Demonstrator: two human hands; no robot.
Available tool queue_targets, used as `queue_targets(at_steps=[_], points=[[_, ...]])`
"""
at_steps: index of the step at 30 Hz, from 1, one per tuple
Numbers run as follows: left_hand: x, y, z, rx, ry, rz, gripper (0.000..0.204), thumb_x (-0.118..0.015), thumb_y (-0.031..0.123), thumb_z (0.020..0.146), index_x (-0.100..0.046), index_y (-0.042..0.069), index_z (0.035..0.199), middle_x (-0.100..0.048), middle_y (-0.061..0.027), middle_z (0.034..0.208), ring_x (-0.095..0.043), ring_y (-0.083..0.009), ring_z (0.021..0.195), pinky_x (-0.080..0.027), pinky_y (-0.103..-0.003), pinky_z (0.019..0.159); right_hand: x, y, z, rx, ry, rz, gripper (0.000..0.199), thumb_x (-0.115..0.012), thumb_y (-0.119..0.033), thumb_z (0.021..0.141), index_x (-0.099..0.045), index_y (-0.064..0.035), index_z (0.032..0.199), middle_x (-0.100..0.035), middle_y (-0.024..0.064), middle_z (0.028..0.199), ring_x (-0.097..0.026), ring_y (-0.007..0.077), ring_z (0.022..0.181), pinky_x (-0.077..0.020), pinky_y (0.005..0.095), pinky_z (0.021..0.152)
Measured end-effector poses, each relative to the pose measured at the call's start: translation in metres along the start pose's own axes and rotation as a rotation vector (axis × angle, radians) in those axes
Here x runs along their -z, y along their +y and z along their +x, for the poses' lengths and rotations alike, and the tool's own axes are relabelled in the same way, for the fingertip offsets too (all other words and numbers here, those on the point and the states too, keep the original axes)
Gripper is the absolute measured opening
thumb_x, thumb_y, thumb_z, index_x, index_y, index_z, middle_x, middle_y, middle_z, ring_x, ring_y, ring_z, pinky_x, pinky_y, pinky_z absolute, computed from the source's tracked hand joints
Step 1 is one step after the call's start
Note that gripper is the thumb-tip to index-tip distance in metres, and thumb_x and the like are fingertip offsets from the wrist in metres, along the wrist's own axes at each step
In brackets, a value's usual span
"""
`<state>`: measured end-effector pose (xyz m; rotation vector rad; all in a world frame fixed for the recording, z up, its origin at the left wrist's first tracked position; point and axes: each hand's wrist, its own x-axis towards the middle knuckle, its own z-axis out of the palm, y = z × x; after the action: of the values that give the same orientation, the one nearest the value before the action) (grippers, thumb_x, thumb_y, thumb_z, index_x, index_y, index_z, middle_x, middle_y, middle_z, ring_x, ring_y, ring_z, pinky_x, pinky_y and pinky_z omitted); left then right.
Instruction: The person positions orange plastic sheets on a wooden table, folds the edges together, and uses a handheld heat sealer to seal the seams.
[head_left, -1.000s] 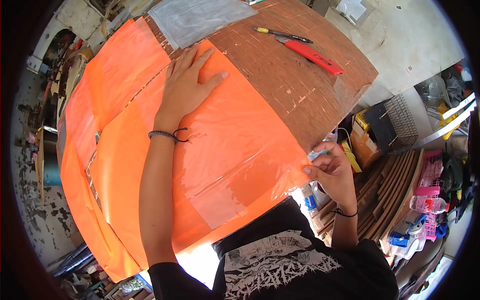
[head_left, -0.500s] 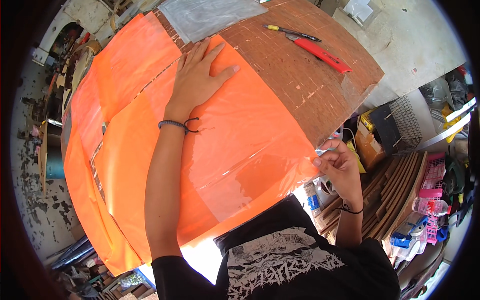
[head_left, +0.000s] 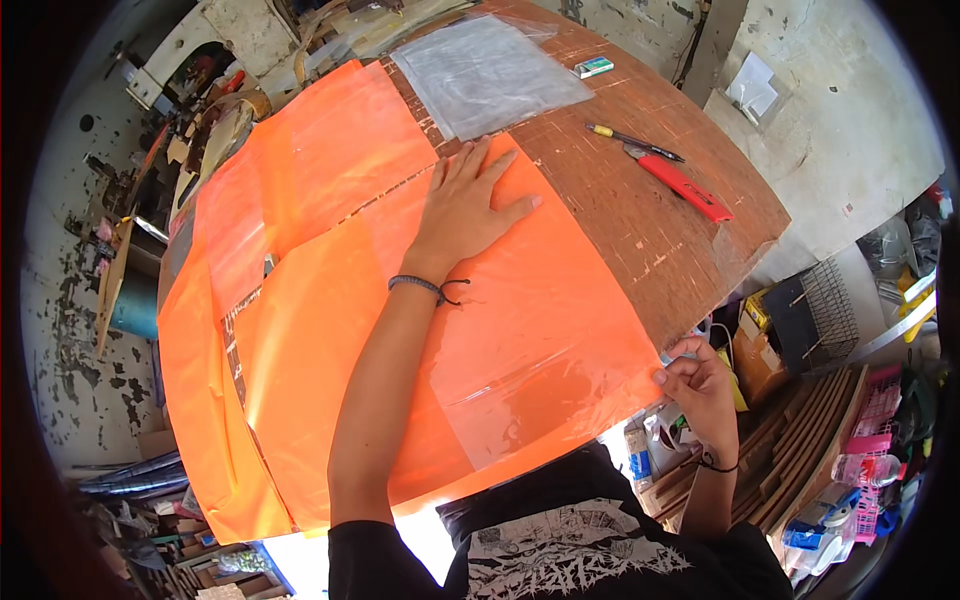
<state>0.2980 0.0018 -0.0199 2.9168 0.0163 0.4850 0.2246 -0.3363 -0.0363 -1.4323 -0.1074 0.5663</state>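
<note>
A large orange plastic sheet (head_left: 330, 330) covers most of a worn brown wooden table (head_left: 640, 210). My left hand (head_left: 465, 205) lies flat on the sheet near its far edge, fingers spread, pressing it down. My right hand (head_left: 700, 385) is at the table's near right corner, fingers pinched on the sheet's corner. A strip of clear tape (head_left: 500, 400) runs across the orange sheet between the two hands.
A clear plastic sheet (head_left: 485, 75) lies at the far end of the table. A red utility knife (head_left: 680, 185), a pen (head_left: 630, 140) and a small green-and-white box (head_left: 594, 67) sit on the right part. Crates, bottles and a wire basket (head_left: 820, 310) crowd the floor at right.
The view has shifted so more of the far table shows. My left hand stays flat on the sheet. My right hand keeps its pinch at the sheet's corner.
</note>
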Motion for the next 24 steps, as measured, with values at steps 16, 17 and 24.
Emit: queue_targets(at_steps=[16, 17, 24], points=[[-0.0009, -0.0046, 0.0023, -0.022, 0.015, 0.014, 0.068, -0.050, 0.057, 0.081, -0.042, 0.014, 0.133, -0.028, -0.0132, 0.143, -0.022, -0.0307, 0.133, -0.016, -0.044, 0.109, 0.0036, -0.0002, 0.0081, 0.000, -0.032, -0.028, 0.028, -0.063, 0.003, 0.080, -0.041, -0.0018, 0.095, -0.064, 0.0127, 0.074, -0.064, 0.0145, 0.065, -0.0560, 0.0268, 0.057], [-0.0004, -0.0037, 0.0023, -0.021, 0.016, 0.015, 0.068, -0.050, 0.057, 0.081, -0.042, 0.014, 0.133, -0.028, -0.0132, 0.143, -0.022, -0.0307, 0.133, -0.016, -0.044, 0.109, 0.0052, 0.0003, 0.0082, 0.001, -0.037, -0.035, 0.028, -0.063, 0.003, 0.080, -0.040, -0.0019, 0.095, -0.065, 0.0134, 0.074, -0.064, 0.0148, 0.065, -0.0562, 0.0271, 0.056], [-0.0009, -0.0025, 0.0019, -0.037, -0.016, 0.067, 0.069, -0.046, 0.059, 0.083, -0.037, 0.015, 0.136, -0.024, -0.0140, 0.145, -0.019, -0.0311, 0.134, -0.014, -0.044, 0.109, 0.0077, 0.0024, 0.0095, 0.003, -0.051, 0.018, 0.028, -0.063, 0.003, 0.079, -0.040, -0.0018, 0.094, -0.065, 0.0135, 0.075, -0.064, 0.0150, 0.065, -0.0572, 0.0290, 0.057]])
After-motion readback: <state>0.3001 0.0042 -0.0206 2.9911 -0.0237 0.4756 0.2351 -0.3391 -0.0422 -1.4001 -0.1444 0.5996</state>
